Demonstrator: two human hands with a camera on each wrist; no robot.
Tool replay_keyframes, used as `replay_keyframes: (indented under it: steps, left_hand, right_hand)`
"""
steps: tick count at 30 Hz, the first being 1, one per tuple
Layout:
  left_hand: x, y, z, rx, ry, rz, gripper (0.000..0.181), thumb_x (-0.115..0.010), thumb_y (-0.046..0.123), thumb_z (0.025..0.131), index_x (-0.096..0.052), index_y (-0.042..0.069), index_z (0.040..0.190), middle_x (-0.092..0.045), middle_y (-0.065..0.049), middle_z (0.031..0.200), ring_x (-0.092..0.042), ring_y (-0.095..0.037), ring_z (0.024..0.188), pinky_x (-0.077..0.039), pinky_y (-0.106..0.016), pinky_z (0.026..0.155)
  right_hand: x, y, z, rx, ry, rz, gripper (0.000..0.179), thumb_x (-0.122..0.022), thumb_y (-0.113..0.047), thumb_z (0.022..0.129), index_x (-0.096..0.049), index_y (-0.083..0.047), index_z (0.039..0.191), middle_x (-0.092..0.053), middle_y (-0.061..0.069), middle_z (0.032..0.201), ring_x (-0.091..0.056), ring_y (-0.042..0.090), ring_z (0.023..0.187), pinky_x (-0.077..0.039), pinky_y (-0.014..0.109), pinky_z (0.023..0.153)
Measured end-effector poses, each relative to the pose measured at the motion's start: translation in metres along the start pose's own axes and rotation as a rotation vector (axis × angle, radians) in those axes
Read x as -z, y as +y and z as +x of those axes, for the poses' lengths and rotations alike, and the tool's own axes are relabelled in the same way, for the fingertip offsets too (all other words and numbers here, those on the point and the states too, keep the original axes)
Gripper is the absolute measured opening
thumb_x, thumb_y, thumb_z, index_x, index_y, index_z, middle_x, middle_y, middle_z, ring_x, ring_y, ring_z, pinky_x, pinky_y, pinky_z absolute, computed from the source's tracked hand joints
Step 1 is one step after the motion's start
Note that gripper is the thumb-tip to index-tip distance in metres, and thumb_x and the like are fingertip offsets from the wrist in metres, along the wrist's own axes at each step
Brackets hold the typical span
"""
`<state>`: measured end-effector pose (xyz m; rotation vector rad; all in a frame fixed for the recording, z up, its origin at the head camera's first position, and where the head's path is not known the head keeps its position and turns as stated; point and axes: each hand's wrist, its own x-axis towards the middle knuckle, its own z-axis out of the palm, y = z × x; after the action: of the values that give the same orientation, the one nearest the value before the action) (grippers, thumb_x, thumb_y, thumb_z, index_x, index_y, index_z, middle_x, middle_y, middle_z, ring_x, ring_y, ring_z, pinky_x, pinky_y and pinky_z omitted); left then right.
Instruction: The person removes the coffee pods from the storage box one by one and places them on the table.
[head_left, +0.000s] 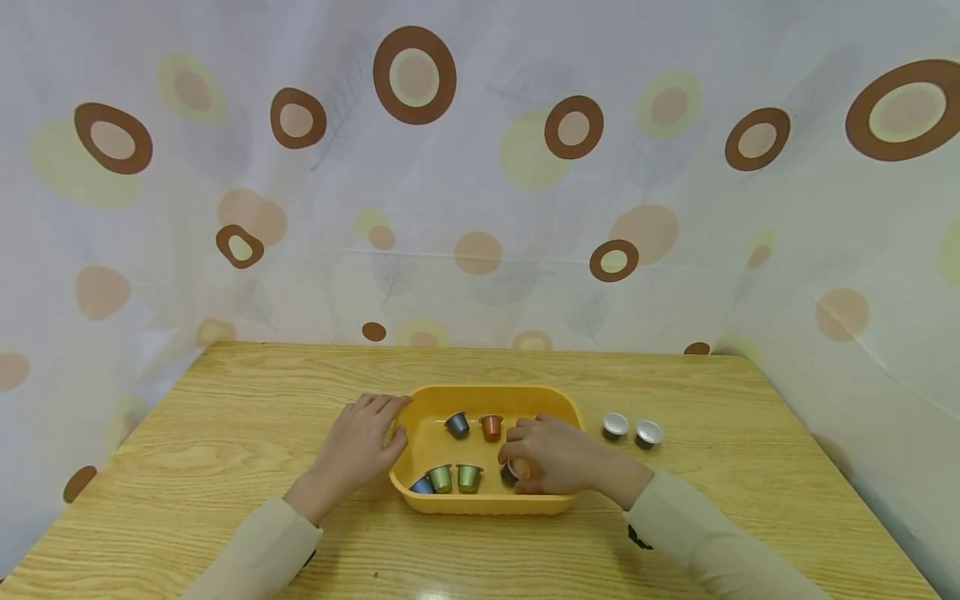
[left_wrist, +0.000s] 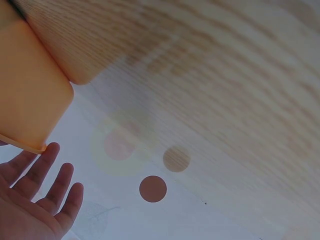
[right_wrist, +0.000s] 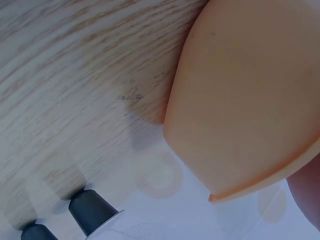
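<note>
A yellow plastic tray (head_left: 487, 505) holds several coffee capsules. In the head view, my right hand (head_left: 555, 454) reaches over its right side, fingers and thumb curled round a dark capsule (head_left: 509, 475) partly hidden by them. My left hand (head_left: 360, 442) rests at the left rim, its fingers loosely extended; the left wrist view shows fingertips (left_wrist: 52, 148) right at the rim. Inside the tray lie a dark blue capsule (head_left: 457, 425) and an orange capsule (head_left: 491, 427) at the back, with two green capsules (head_left: 470, 477) and a blue capsule (head_left: 422, 485) along the front.
Right of the tray, two black capsules with silver lids (head_left: 615, 424) (head_left: 648, 432) stand on the wooden table (head_left: 225, 417). A patterned cloth (head_left: 480, 308) hangs behind the table and along its sides.
</note>
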<state>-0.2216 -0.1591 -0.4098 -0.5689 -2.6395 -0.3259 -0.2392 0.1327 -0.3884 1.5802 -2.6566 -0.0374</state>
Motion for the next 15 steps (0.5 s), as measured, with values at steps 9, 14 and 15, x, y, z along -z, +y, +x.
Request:
replay_keyframes:
  steps: [9,14,15]
  left_hand:
    - [-0.0009,0.0002,0.0003,0.009,-0.009,-0.003,0.037,-0.058,0.021,0.084,-0.059,0.013,0.12,-0.064,-0.002,0.112,-0.055,-0.023,0.105,-0.046,-0.041,0.087]
    - [-0.0004,0.0004,0.0001,0.009,-0.007,-0.004,0.037,-0.058,0.021,0.084,-0.059,0.013,0.12,-0.064,-0.002,0.112,-0.055,-0.023,0.104,-0.046,-0.041,0.087]
    - [-0.0003,0.0004,0.0,0.007,-0.005,-0.002,0.037,-0.058,0.021,0.084,-0.059,0.013,0.12,-0.064,-0.002,0.111,-0.055,-0.023,0.104,-0.047,-0.041,0.087]
  right_hand:
    - [0.0047,0.0038,-0.0029,-0.004,0.02,-0.025,0.031,-0.065,-0.04,0.079,-0.064,-0.022,0.104,-0.054,-0.01,0.089,-0.044,0.006,0.076,-0.034,0.022,0.065]
    - [0.0093,0.006,-0.0057,-0.021,0.04,-0.036,0.027,-0.062,-0.036,0.081,-0.064,-0.023,0.104,-0.051,-0.01,0.085,-0.041,0.007,0.074,-0.033,0.023,0.065]
    - [0.0102,0.0066,-0.0064,-0.022,0.047,-0.036,0.026,-0.062,-0.036,0.081,-0.064,-0.022,0.103,-0.05,-0.01,0.084,-0.04,0.007,0.073,-0.033,0.023,0.065]
